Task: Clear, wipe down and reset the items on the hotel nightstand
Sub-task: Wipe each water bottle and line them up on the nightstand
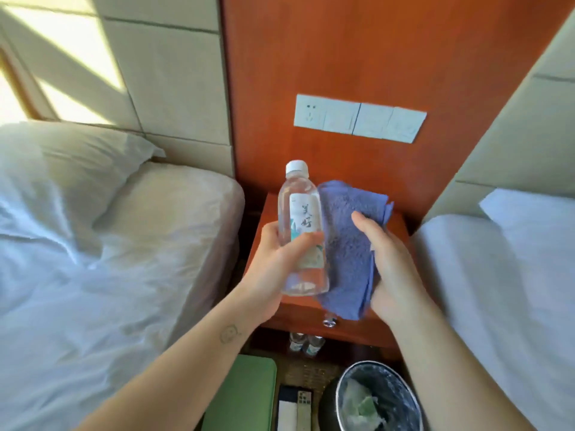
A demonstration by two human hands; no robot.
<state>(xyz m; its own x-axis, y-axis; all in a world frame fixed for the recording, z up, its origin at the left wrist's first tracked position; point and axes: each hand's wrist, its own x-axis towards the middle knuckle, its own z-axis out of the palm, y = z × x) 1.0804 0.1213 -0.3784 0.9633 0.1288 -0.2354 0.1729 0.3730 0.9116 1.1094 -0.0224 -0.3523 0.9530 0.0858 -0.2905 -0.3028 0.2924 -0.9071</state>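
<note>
**1 bottle and 1 cloth are held over the worktop, 1 in each of the 2 hands.**

The bottle (303, 231), a clear plastic cylinder with a white ribbed cap and a pale printed label, is gripped round its lower half by the left hand (273, 262) and is tilted slightly. The cloth (348, 244), blue, nubby terry folded into several layers, is clamped by the right hand (392, 269), thumb on top, and lies just beside and partly behind the bottle. The hands are kept apart. Both things are held above the glossy orange-brown wooden worktop (269, 213), whose drawer front bears 1 round metal knob (329, 321). Below it, 2 small clear bottles (306, 343) are seen. 1 round black bin (373, 396) with a clear plastic liner is seen on the floor.
</note>
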